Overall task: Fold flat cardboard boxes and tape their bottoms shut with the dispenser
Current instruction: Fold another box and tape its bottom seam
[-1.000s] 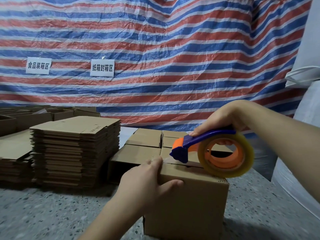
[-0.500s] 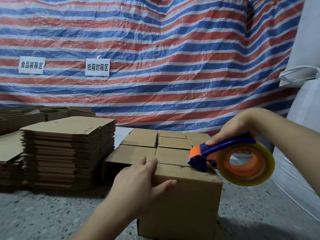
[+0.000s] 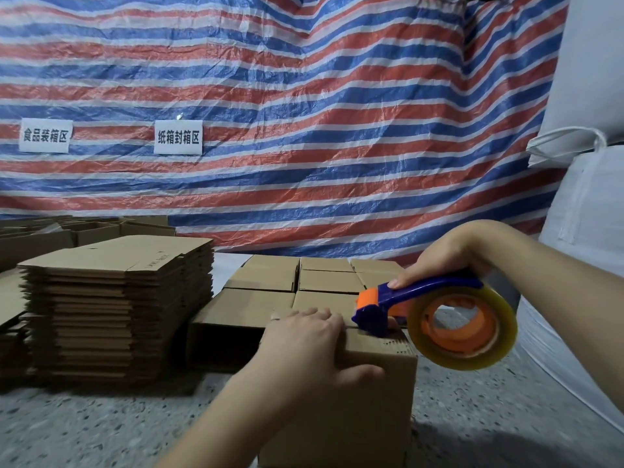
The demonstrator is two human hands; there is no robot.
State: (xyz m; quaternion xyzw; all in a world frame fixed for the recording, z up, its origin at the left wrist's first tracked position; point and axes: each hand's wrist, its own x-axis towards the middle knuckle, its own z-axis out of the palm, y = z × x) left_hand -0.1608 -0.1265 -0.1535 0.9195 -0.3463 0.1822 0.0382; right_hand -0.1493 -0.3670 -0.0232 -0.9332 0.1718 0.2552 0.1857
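A folded brown cardboard box point(image 3: 378, 410) stands on the speckled floor in front of me, its closed flaps facing up. My left hand point(image 3: 310, 346) grips its top near edge, fingers over the top and thumb down the front face. My right hand point(image 3: 442, 261) holds the blue handle of a tape dispenser point(image 3: 435, 315) with an orange hub and a clear tape roll. The dispenser's blue and orange head presses on the box top near its right edge, just right of my left fingers.
A tall stack of flat cardboard blanks point(image 3: 118, 309) sits at left. Several folded boxes point(image 3: 304, 282) stand in rows behind the one I hold. A striped tarp point(image 3: 304, 113) with two paper signs hangs behind. White sacks point(image 3: 587, 197) rise at right.
The dispenser has travelled right along the box top, from near my left fingers toward the right edge. My left hand kept its hold on the box.
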